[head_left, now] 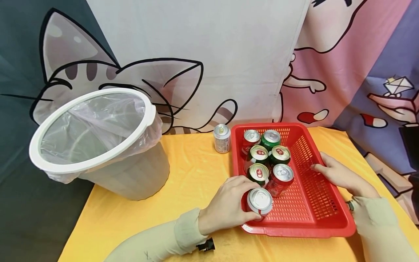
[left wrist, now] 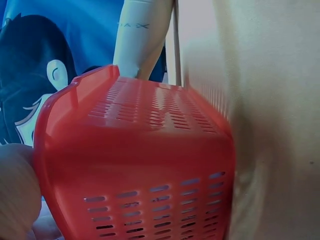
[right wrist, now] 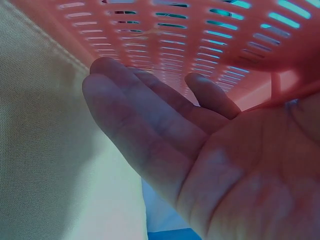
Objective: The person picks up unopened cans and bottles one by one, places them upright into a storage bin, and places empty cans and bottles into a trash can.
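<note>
My left hand (head_left: 229,203) holds a silver-topped can (head_left: 260,199) at the near left corner of the red plastic basket (head_left: 314,233), thumb and fingers on either side of it. Just beyond it, several upright red and green drink cans, among them a red can (head_left: 283,174) and a green can (head_left: 271,138), stand inside. My right hand (head_left: 342,174) grips the basket's right rim, thumb over the edge. Its fingers (right wrist: 150,115) lie along the outer slotted wall in the right wrist view. In the left wrist view the basket's wall hides the can.
A silver can (head_left: 222,139) stands on the yellow tablecloth (head_left: 193,174), left of the basket's far corner. The large grey bin (head_left: 144,174) with a white rim and clear liner stands at the left. Behind hangs a cartoon-printed cloth (head_left: 209,36).
</note>
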The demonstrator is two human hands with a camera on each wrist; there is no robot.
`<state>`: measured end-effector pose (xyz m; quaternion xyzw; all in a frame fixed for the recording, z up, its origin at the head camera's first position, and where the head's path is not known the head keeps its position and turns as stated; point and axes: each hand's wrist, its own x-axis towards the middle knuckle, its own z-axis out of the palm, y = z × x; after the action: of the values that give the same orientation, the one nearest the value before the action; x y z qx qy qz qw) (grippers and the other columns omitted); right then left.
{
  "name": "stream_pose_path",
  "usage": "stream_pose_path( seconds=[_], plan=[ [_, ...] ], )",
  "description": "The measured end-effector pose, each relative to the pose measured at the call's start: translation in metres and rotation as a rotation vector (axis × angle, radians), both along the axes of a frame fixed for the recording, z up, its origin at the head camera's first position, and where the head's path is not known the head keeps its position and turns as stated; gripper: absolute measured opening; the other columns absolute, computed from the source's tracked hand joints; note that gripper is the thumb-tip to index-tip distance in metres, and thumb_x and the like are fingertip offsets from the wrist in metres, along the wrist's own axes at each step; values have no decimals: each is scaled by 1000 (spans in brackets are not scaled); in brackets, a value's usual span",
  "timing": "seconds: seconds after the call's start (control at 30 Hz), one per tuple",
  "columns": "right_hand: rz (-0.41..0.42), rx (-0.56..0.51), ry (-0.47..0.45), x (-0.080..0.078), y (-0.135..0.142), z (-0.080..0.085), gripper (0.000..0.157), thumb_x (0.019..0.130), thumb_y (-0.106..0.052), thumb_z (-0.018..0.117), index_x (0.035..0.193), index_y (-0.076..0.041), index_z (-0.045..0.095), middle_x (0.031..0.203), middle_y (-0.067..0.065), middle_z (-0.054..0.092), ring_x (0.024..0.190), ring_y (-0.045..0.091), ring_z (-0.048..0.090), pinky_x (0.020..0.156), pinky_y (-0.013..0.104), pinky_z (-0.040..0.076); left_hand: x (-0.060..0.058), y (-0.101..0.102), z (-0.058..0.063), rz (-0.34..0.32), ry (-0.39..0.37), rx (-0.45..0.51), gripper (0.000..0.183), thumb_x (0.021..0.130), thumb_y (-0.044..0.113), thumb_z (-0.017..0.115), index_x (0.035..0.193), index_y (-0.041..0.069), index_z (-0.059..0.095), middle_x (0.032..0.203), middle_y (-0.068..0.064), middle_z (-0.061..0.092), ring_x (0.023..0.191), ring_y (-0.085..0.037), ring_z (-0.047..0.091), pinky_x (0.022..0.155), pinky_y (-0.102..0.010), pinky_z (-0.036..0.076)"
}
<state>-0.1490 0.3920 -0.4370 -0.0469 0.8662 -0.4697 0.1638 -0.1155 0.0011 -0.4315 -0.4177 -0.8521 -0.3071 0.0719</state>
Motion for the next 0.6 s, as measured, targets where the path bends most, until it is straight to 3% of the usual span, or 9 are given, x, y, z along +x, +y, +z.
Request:
stream_pose_path(
  seconds=[0.17, 0.37, 0.6],
  plan=[
    [-3, -5, -19, 0, -1, 2, 53, 109, -15, 45, 150, 9, 24, 114, 29, 63, 78, 22, 76, 68, 39, 64, 1, 2, 2, 26, -4, -28, 68, 65, 45, 97, 122, 22, 67, 110, 11, 64, 105, -3, 61, 108, -29, 46],
    [-11, -13, -41, 1, 0, 3, 52, 109, -16, 45, 150, 8, 24, 110, 26, 65, 78, 25, 76, 68, 41, 64, 1, 5, 2, 51, 3, -34, 69, 64, 45, 97, 121, 23, 64, 109, 10, 60, 104, -5, 59, 102, -30, 49],
    [-1, -10, -36, 0, 0, 1, 52, 109, -15, 44, 150, 10, 22, 110, 23, 65, 78, 23, 76, 68, 39, 64, 1, 4, 3, 48, 4, -32, 71, 64, 45, 97, 122, 21, 62, 110, 10, 59, 105, -5, 59, 102, -30, 49]
  ],
)
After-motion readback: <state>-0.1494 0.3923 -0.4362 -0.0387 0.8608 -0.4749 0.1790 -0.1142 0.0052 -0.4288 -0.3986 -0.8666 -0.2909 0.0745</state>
